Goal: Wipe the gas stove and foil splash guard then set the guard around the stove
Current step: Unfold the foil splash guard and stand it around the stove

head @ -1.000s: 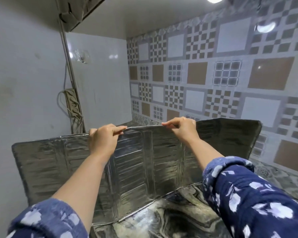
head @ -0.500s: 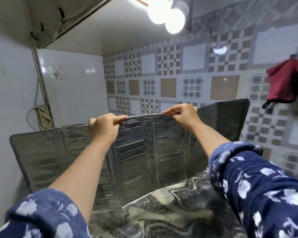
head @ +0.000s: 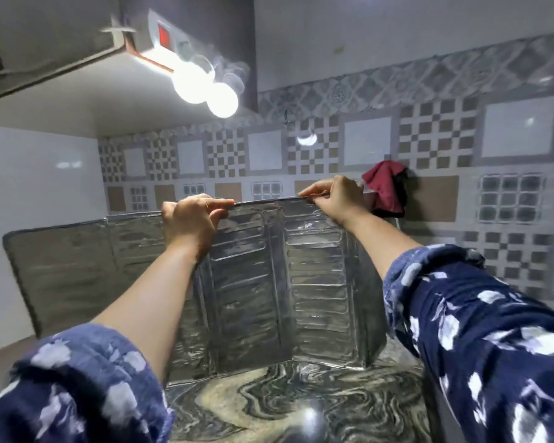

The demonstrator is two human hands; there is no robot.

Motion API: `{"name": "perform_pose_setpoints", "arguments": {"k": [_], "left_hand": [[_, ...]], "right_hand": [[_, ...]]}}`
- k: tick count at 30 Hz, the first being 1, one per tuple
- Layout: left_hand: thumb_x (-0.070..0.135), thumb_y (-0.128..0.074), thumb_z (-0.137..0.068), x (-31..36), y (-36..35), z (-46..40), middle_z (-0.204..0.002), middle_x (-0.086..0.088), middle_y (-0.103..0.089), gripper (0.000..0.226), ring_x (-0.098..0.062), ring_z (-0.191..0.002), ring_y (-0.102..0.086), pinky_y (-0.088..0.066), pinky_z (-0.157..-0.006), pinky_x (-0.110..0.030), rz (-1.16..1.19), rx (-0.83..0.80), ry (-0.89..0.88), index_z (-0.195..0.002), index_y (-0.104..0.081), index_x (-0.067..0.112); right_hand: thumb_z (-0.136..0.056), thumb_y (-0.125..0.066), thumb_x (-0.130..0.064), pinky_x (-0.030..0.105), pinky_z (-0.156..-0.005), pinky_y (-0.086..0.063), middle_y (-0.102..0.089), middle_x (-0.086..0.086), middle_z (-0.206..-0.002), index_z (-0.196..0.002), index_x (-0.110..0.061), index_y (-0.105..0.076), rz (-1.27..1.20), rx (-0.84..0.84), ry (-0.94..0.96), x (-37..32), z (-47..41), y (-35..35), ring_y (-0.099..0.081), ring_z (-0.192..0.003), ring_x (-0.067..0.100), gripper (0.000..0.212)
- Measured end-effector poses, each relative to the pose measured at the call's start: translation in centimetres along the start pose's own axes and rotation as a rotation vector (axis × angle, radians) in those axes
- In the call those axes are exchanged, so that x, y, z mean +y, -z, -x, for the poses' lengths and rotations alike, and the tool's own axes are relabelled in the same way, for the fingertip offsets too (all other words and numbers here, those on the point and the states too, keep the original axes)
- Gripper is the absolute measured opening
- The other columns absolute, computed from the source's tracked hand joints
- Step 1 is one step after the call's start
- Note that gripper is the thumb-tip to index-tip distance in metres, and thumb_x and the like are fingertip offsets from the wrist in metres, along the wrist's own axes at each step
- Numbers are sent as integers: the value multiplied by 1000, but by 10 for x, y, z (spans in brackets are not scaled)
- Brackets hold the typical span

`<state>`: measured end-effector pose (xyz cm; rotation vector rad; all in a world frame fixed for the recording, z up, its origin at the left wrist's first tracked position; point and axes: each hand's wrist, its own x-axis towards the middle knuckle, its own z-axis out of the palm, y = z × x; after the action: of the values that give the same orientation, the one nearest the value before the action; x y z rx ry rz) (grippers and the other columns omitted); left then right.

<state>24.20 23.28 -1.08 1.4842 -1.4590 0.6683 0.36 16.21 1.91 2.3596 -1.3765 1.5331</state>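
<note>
Guard placement under way; stove not in view.
Left hand and right hand each pinch the top edge of the foil splash guard, which stands upright on the table; whether wiping is done cannot be judged.

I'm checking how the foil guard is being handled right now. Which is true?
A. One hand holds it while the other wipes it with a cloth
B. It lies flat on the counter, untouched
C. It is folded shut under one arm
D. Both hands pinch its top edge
D: the left hand and the right hand each pinch the top edge of the foil guard, which stands upright on the marbled counter.
</note>
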Motion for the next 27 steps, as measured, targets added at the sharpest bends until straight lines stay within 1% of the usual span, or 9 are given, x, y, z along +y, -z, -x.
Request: {"name": "perform_pose_setpoints", "arguments": {"k": [3, 6, 8, 10, 15, 18, 20, 23, 27], "left_hand": [[35, -62, -88, 11, 3, -8, -101, 7, -73, 18, -20, -95, -65, -28, -78, -32, -92, 22, -25, -103, -72, 40], [34, -62, -88, 6, 11, -6, -100, 7, -73, 17, -21, -94, -65, -32, -82, -35, -105, 28, -24, -102, -73, 38], [34, -63, -88, -1, 20, 0, -100, 6, -74, 16, -22, -93, -66, -36, -83, -36, -120, 36, -19, -101, -73, 38], [35, -62, -89, -9, 29, 8, -102, 6, -74, 16, -24, -93, -66, -38, -83, -36, -143, 37, -17, -101, -73, 38], [40, -65, -85, -36, 55, 26, -105, 3, -73, 19, -27, -96, -63, -34, -82, -34, -159, -16, 53, -102, -73, 37], [42, -66, -84, -63, 69, 37, -106, 3, -73, 19, -29, -97, -62, -32, -77, -31, -203, -46, 112, -102, -72, 40], [41, -63, -87, -81, 79, 45, -107, 3, -73, 17, -31, -96, -61, -30, -74, -29, -236, -52, 160, -102, -72, 41], [34, -59, -91, -101, 96, 62, -106, 0, -73, 19, -32, -94, -61, -28, -75, -30, -269, -63, 182, -103, -72, 39], [23, -57, -91, -120, 116, 84, -108, 1, -73, 25, -28, -97, -61, -25, -76, -30, -282, -88, 219, -106, -71, 37]], "right_hand": [[-85, -66, -31, 42, -98, -43, -75, -3, -100, -95, -33, -75, 26, 37, -26, 3, 0, 4, -65, -102, 19, 14], [-87, -64, -32, 40, -102, -36, -74, -7, -104, -94, -35, -75, 22, 53, -16, -1, 5, -7, -60, -109, 18, 13], [-88, -63, -31, 38, -101, -32, -73, -8, -105, -94, -36, -74, 11, 49, -15, -7, 11, -17, -59, -110, 18, 14], [-89, -60, -30, 36, -97, -29, -72, -7, -107, -95, -37, -74, 34, 40, -16, -15, 18, -26, -57, -111, 18, 16], [-91, -57, -29, 37, -95, -28, -71, -7, -111, -98, -38, -73, 31, 7, 9, -44, 33, -50, -52, -114, 19, 19], [-92, -55, -29, 38, -97, -27, -70, -5, -111, -99, -39, -72, 24, -33, -2, -66, 46, -70, -49, -117, 19, 21], [-92, -54, -28, 39, -98, -26, -69, -3, -112, -99, -39, -72, 6, -60, -10, -81, 56, -83, -47, -119, 20, 22], [-93, -54, -27, 41, -98, -25, -68, 0, -113, -101, -37, -72, -17, -84, -14, -103, 72, -102, -46, -118, 22, 23], [-94, -53, -24, 41, -97, -22, -70, -2, -111, -102, -35, -72, -48, -110, -15, -125, 92, -120, -43, -120, 20, 24]]}}
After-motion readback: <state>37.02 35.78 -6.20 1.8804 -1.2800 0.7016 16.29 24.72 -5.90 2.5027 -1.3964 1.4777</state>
